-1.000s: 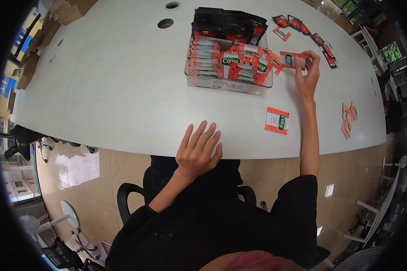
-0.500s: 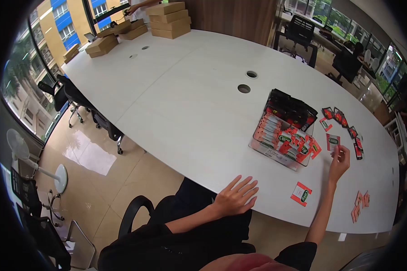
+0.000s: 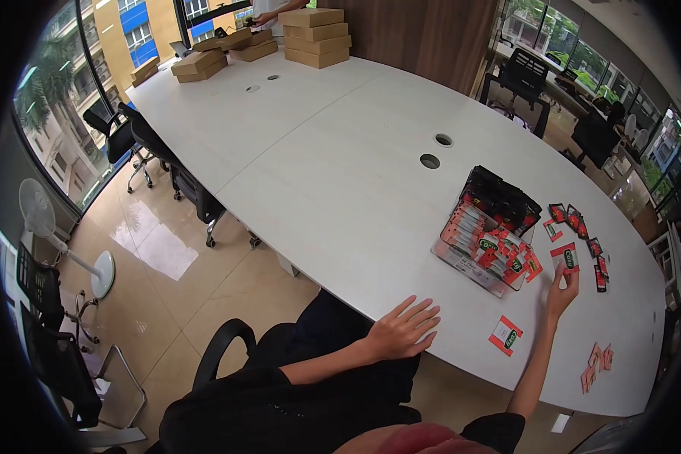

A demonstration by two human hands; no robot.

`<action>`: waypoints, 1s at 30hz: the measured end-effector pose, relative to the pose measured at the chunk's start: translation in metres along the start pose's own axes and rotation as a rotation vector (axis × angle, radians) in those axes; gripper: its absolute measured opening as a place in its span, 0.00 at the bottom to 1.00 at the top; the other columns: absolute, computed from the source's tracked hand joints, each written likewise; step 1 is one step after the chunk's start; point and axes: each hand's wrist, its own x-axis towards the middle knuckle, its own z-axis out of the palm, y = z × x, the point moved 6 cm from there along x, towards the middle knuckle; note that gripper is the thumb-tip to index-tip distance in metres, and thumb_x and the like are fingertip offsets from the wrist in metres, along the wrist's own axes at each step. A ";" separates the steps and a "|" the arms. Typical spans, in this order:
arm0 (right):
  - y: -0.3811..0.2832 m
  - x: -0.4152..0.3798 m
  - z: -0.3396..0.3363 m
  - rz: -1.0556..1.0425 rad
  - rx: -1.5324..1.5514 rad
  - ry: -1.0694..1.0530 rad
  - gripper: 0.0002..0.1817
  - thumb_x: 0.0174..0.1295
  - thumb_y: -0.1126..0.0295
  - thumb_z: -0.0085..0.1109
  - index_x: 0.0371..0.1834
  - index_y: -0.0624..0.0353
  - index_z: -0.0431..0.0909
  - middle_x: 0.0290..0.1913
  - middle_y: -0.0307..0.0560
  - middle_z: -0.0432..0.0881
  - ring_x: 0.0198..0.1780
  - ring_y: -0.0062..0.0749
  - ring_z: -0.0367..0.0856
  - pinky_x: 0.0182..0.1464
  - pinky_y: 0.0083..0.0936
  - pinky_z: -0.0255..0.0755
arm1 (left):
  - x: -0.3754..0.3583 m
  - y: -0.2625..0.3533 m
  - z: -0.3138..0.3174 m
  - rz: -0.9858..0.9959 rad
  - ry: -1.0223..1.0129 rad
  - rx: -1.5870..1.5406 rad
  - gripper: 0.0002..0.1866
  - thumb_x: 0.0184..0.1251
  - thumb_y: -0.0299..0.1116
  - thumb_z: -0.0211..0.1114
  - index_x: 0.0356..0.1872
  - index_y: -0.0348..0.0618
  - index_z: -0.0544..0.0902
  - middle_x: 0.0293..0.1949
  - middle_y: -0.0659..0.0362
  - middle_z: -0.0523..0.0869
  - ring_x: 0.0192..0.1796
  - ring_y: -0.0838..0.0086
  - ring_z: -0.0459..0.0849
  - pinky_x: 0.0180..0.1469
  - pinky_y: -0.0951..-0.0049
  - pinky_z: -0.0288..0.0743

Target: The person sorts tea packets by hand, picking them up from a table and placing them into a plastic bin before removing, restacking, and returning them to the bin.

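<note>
My left hand (image 3: pixel 405 329) lies palm down at the table's near edge, fingers spread, holding nothing. Between the fingertips of my right hand (image 3: pixel 561 293) is a red and white sachet (image 3: pixel 565 259) with a green label, held just right of a clear plastic bin (image 3: pixel 467 268). Black packets (image 3: pixel 499 198) fill the bin's far part. Red and white sachets (image 3: pixel 492 248) stand in a row and lie loosely heaped in its near part. One similar flat sachet (image 3: pixel 505 335) lies on the table between my hands.
Black and red packets (image 3: pixel 595 247) form a curved line at the right. Small pinkish packets (image 3: pixel 596 367) lie nearer me on the white table (image 3: pixel 340 189). Cardboard boxes (image 3: pixel 315 38) are stacked at the far end, where another person's hand (image 3: pixel 263 19) shows. Round holes (image 3: pixel 430 161) pierce the tabletop.
The camera view has shifted, so the table appears lower and farther right. My right hand has drawn slightly toward me with the sachet, which has turned a little. My left hand stays spread at the edge.
</note>
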 end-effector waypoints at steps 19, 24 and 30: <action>0.017 -0.023 0.028 0.727 0.959 -0.083 0.12 0.75 0.60 0.63 0.52 0.54 0.77 0.50 0.37 0.83 0.63 0.30 0.80 0.71 0.42 0.68 | 0.003 0.001 -0.005 -0.013 -0.002 0.022 0.15 0.65 0.40 0.70 0.50 0.48 0.90 0.58 0.61 0.89 0.67 0.68 0.84 0.75 0.57 0.71; -0.025 -0.018 0.021 0.695 0.837 -0.001 0.09 0.72 0.62 0.64 0.50 0.50 0.79 0.48 0.30 0.80 0.52 0.17 0.75 0.61 0.33 0.64 | 0.006 0.001 -0.007 -0.021 -0.005 0.026 0.13 0.64 0.37 0.70 0.47 0.47 0.91 0.55 0.60 0.91 0.65 0.66 0.86 0.73 0.57 0.73; -0.084 -0.021 0.021 0.215 0.614 0.029 0.09 0.67 0.72 0.72 0.43 0.64 0.83 0.38 0.39 0.86 0.38 0.20 0.79 0.45 0.24 0.74 | 0.012 0.002 -0.006 -0.025 -0.033 0.005 0.13 0.60 0.33 0.69 0.46 0.47 0.91 0.52 0.60 0.92 0.62 0.65 0.88 0.71 0.56 0.75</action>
